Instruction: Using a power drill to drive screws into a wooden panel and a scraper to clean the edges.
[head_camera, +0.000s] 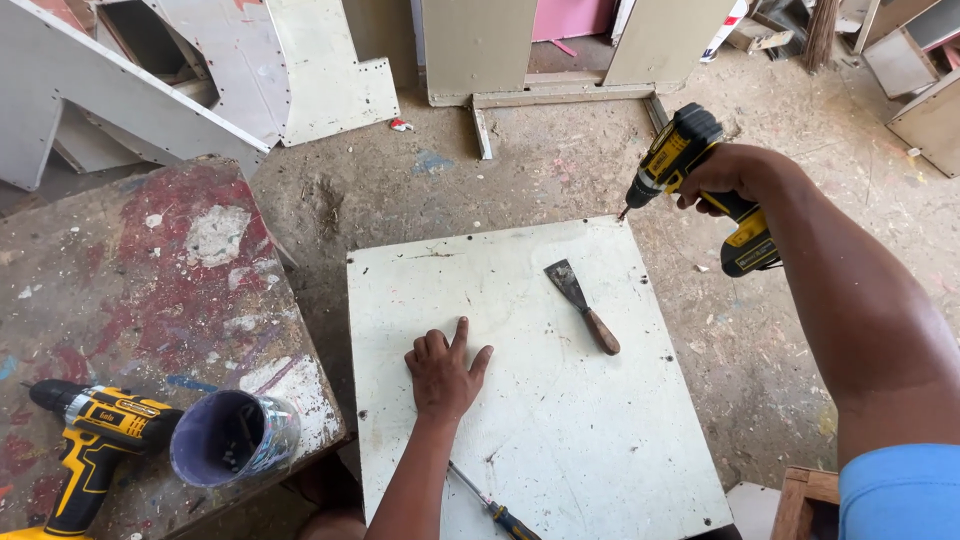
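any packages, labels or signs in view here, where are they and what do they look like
Cup: lying on its side on the paint-stained table at lower left, round, purple inside, printed wrap outside.
Drill label: yellow and black panel on the drill lying left of the cup.
Held drill: in the right hand, upper right, yellow and black with a side label.
Carton: far top right, white with red, partly hidden.
No signs or screens.

Under the left hand (445, 372) a pale, matt painted wooden board (560, 420) is showing scuffs; beside it a dull metal scraper with brown wooden handle (583, 305) is lying; the right hand (730, 175) is gripping a glossy yellow-and-black plastic drill (690, 160).
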